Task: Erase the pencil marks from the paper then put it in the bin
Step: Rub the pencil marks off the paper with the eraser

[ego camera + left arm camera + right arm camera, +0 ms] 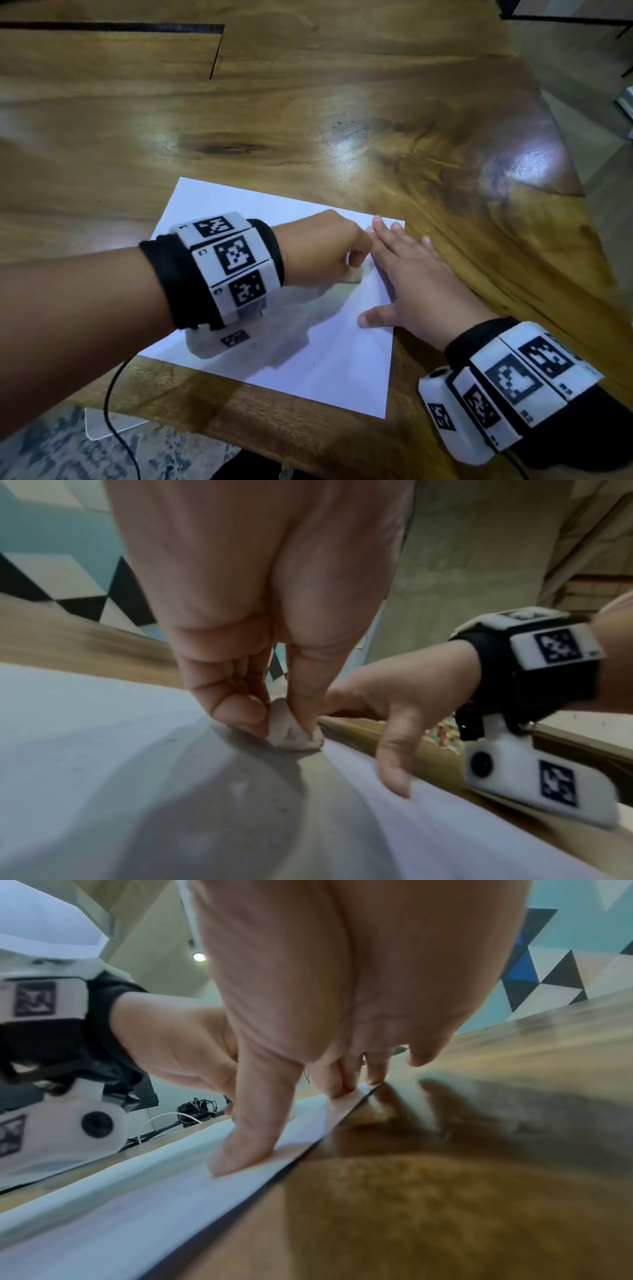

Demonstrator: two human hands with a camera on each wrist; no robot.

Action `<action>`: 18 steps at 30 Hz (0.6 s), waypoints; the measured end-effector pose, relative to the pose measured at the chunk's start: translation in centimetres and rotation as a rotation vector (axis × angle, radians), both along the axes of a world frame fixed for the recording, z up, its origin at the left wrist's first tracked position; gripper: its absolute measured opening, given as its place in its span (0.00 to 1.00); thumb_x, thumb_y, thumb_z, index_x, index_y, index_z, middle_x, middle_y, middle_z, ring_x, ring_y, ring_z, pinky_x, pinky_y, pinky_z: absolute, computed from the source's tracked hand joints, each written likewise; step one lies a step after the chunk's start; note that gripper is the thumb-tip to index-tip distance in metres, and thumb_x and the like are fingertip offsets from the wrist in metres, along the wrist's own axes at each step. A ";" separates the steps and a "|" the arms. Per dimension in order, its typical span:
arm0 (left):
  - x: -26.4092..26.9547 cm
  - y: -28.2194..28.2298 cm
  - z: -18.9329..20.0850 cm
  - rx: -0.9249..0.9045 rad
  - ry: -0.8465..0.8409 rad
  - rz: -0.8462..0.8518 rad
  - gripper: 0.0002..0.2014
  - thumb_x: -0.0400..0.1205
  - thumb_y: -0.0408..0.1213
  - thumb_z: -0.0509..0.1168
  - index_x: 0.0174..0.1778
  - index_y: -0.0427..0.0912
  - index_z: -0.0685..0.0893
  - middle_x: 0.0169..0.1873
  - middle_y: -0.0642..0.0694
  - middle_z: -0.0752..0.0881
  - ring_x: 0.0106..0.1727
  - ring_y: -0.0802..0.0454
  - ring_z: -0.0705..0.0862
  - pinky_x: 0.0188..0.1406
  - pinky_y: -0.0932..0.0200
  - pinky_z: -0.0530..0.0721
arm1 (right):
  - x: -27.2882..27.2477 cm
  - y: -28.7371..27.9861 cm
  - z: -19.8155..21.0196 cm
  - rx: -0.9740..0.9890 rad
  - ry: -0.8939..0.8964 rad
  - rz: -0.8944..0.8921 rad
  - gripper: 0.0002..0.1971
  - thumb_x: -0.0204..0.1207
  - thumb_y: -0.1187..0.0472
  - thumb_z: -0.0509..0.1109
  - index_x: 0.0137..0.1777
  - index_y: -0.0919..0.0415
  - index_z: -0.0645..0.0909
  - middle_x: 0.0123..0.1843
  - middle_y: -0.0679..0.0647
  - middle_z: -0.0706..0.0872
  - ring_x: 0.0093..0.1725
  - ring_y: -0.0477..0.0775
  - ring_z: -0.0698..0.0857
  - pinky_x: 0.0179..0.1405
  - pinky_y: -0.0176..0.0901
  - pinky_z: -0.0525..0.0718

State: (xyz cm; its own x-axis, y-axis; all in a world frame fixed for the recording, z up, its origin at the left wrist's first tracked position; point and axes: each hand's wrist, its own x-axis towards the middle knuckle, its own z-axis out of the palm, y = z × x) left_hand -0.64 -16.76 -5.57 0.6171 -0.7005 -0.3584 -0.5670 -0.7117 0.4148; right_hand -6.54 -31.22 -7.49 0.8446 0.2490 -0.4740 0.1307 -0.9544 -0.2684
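Observation:
A white sheet of paper point(318, 356) lies on the wooden table point(342, 130), near its front edge. My left hand point(329, 250) pinches a small whitish eraser point(294, 734) between thumb and fingers and holds it down on the paper point(103, 750), close to the sheet's right edge. A short dark pencil mark point(351, 282) shows just below that hand. My right hand point(411, 270) lies flat with straight, spread fingers on the right edge of the paper point(171, 1191), thumb and fingertips pressing it to the table. No bin is in view.
The table's right corner point(579, 192) slopes off towards the floor. A black cable point(113, 411) hangs off the front edge over a patterned rug point(51, 452). A white flat object point(102, 425) lies on the floor below. Dark cables point(197, 1110) sit at the table's far side.

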 end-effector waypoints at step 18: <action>3.1 -0.9 0.2 -0.027 -0.138 0.062 0.08 0.76 0.31 0.62 0.49 0.37 0.81 0.38 0.44 0.85 0.41 0.50 0.72 0.38 0.62 0.65 | -0.2 -0.1 0.3 0.008 -0.006 -0.002 0.59 0.65 0.37 0.73 0.82 0.51 0.33 0.81 0.39 0.27 0.81 0.44 0.32 0.77 0.43 0.31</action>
State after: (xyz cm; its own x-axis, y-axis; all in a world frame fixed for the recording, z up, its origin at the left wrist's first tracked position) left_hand 2.50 -17.71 -5.39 0.7015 -0.6678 -0.2488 -0.5753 -0.7367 0.3554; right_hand -6.76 -31.31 -7.23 0.8480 0.2510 -0.4667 0.1305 -0.9525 -0.2751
